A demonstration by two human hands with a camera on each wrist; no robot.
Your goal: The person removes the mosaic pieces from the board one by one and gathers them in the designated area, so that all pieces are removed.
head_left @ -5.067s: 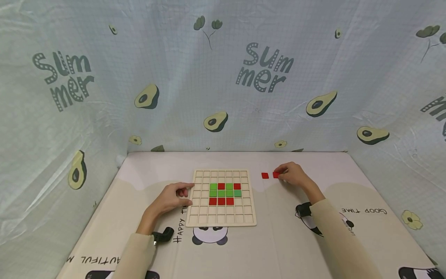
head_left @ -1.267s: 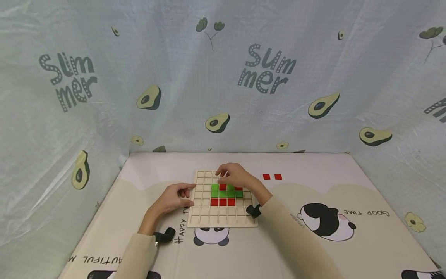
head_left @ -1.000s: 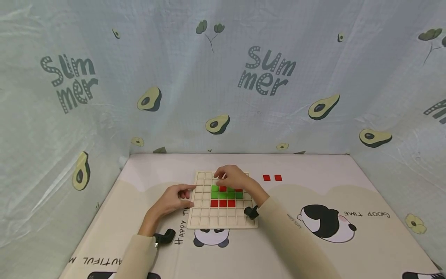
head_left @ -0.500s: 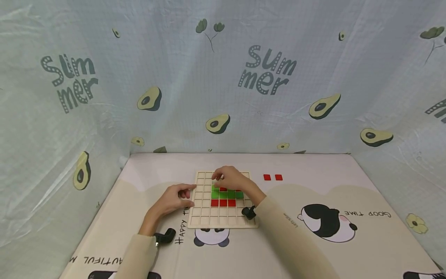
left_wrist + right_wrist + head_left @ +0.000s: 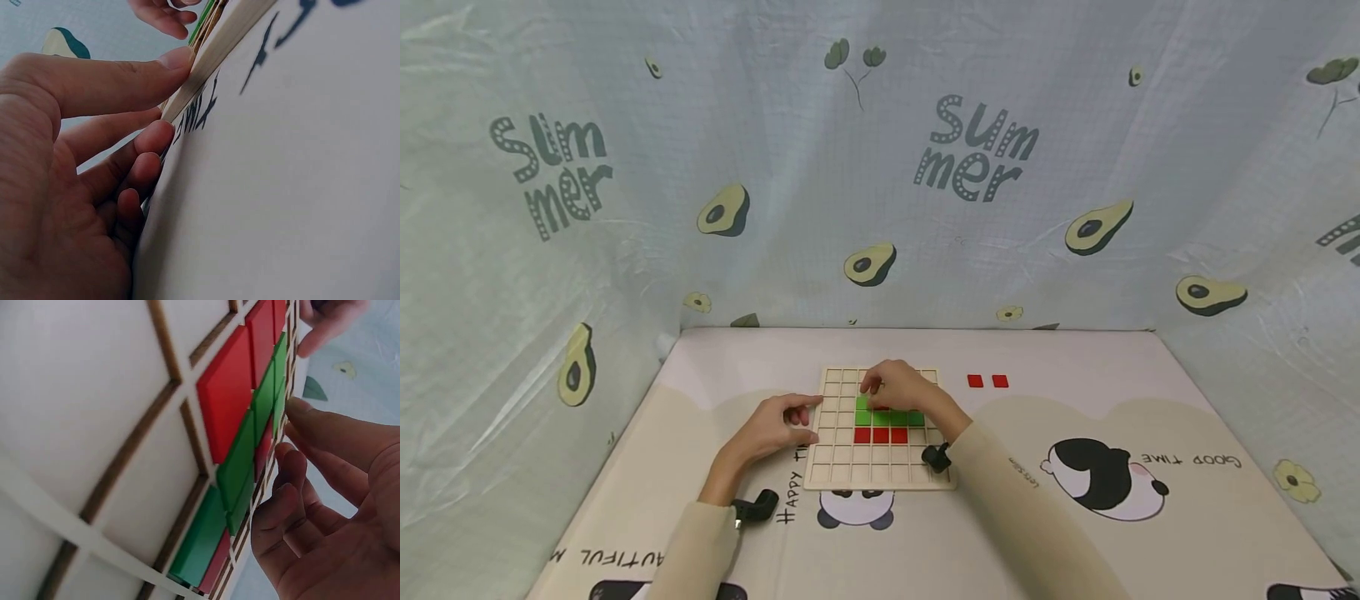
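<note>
A pale wooden grid board (image 5: 840, 475) lies on the table, with red and green square tiles in rows at its middle. My left hand (image 5: 767, 429) rests at the board's left edge; in the left wrist view, its straight thumb (image 5: 125, 81) and index finger touch the rim. Over the tiles' back rows reaches my right hand (image 5: 898, 387), its thumb and index fingertips at the back-left green tile (image 5: 862, 404). In the right wrist view, the right fingers (image 5: 294, 469) curl close to the board's surface. Whether they pinch a tile is hidden. The hand covers several back-row tiles.
Two loose red tiles, one (image 5: 975, 381) left of the other (image 5: 1000, 381), lie right of the board. A printed cloth covers the table (image 5: 1000, 517). Behind it hangs an avocado-patterned curtain (image 5: 805, 167).
My right hand has left the red tiles at the right and come over the board. In the last second its fingertips shifted slightly left and nearer. My left hand stays at the board's edge.
</note>
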